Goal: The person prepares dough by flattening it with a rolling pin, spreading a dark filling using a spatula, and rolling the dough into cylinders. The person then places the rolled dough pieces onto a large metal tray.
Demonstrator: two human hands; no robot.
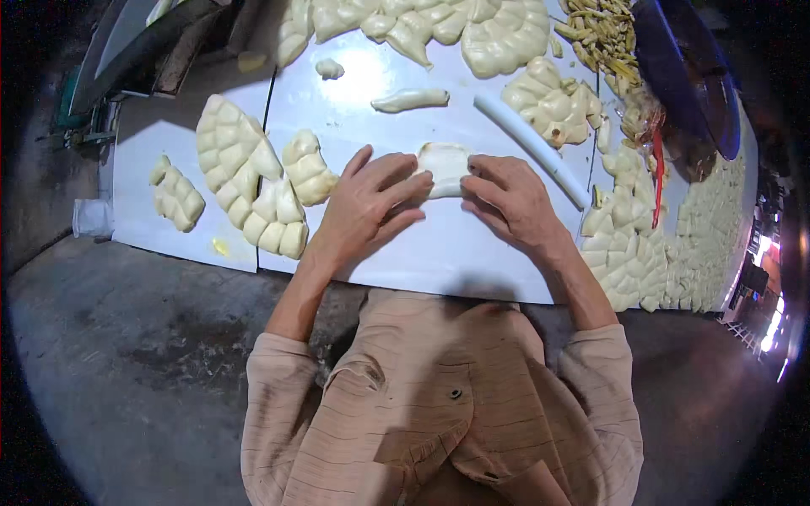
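White rolling pin (beside scored dough slabs)

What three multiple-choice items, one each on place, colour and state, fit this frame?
1. Where is the white rod?
A. beyond the right hand
B. on the floor
C. under the left hand

2. What colour is the board?
A. black
B. white
C. green

3. What are the hands doing?
A. hanging free
B. gripping the rod
C. pressing a flat dough piece

Answers: 1 A, the rod lies slantwise past the right fingers. 2 B, its bare surface is white. 3 C, both hands' fingers rest on the dough piece.
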